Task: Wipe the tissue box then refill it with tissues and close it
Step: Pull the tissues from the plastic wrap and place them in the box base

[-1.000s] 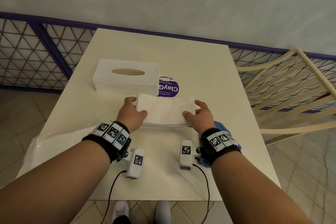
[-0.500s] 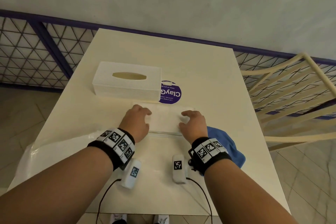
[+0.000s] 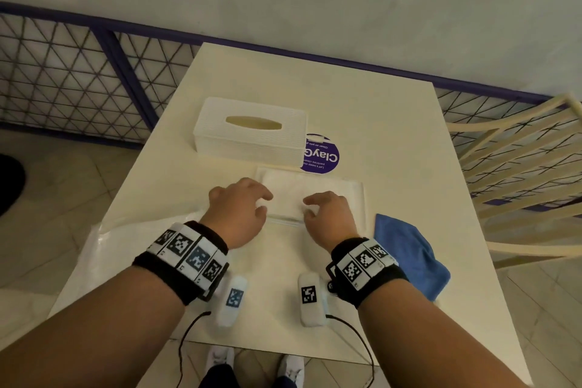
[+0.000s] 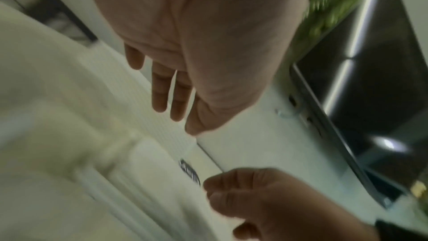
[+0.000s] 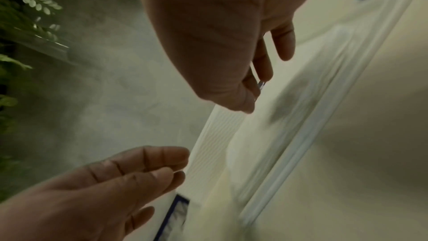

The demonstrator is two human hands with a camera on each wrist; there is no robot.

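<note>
Left hand hovers over the near left edge of the tissue stack, fingers loosely curled, gripping nothing. The stack lies flat on the table, just before the closed tissue box. Right hand likewise loosely curled, empty. Blue cloth at right.

Dim, wrist views motion-blurred

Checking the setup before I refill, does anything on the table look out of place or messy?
Nothing stands out. The tissue box sits closed and square, the tissue stack lies flat before it, and the blue cloth is merely crumpled at the right.
</note>
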